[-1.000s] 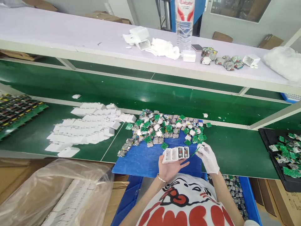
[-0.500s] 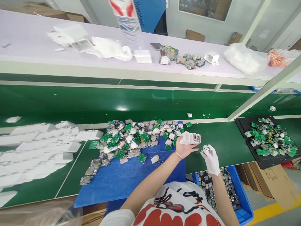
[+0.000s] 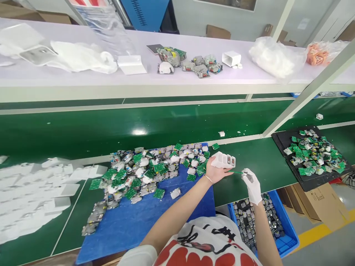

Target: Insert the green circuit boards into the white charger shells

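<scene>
Our left hand [image 3: 215, 170] grips a row of white shells [image 3: 226, 160], probably light and rigid, around their outer walls. Our gloved right hand [image 3: 251, 183] pinches a thin green board [image 3: 236, 172] by its end; we judge it light, stiff and fragile, best taken by its edges.

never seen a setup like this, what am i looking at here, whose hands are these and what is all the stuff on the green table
There is no machine here: a person wears a camera on the head, so the one view looks forward and down at their own two hands.

The bare left hand holds a row of white plastic casings, some with parts showing inside. The gloved right hand pinches a small green circuit board beside them.

On the green bench lies a blue sheet carrying a pile of small boards and parts. White casings are heaped to the left, and a black tray of more boards sits on the right. A blue bin of parts stands below the bench.
</scene>
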### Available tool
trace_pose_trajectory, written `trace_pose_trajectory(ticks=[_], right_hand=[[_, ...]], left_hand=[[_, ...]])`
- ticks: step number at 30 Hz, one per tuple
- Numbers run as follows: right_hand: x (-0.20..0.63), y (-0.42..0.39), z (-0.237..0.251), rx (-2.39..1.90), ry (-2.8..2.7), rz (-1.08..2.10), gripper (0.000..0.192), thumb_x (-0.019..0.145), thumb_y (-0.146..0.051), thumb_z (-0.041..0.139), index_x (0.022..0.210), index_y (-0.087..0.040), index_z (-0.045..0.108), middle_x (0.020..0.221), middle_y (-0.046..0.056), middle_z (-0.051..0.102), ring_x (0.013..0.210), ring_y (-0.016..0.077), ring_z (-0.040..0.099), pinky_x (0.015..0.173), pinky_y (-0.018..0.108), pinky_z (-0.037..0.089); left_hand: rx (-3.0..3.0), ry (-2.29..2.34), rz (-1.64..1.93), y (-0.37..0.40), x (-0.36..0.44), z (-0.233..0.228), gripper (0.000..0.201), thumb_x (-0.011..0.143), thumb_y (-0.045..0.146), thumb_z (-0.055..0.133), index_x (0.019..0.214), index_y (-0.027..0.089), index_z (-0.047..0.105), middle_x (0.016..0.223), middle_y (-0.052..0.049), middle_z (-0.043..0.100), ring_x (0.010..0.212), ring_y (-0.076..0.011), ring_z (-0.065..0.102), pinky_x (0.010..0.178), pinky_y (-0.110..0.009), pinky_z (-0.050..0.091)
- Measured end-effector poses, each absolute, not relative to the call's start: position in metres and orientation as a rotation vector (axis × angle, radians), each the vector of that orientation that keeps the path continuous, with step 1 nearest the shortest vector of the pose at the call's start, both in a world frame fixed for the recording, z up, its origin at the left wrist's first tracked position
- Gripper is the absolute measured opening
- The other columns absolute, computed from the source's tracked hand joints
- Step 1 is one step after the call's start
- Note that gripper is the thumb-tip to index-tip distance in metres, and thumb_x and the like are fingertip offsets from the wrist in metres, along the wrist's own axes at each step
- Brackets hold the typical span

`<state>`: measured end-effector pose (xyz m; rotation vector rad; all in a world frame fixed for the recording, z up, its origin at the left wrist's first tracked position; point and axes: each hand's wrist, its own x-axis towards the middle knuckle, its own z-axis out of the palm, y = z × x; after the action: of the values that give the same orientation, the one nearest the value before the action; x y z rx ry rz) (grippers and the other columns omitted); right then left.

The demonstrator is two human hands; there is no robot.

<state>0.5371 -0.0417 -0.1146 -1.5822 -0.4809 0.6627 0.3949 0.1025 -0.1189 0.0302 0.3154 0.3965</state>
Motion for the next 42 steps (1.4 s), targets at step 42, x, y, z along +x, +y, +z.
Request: trace_pose_trajectory(ticks=[42], right_hand=[[0.381, 0.017, 0.064, -1.559, -1.602, 0.698, 0.045, 0.07, -0.031, 0.073, 0.114, -0.035, 0.066, 0.128, 0.0, 0.056, 0.119, 0.0303, 0.045, 0.106, 0.048, 0.029]], left_hand=[[-0.132, 0.095, 0.519, 0.03, 0.244, -0.046, 0.044, 0.07, 0.053, 0.054, 0.09, 0.017, 0.068, 0.09, -0.009, 0.071, 0.087, -0.0273, 0.061, 0.082, -0.038, 0.038]])
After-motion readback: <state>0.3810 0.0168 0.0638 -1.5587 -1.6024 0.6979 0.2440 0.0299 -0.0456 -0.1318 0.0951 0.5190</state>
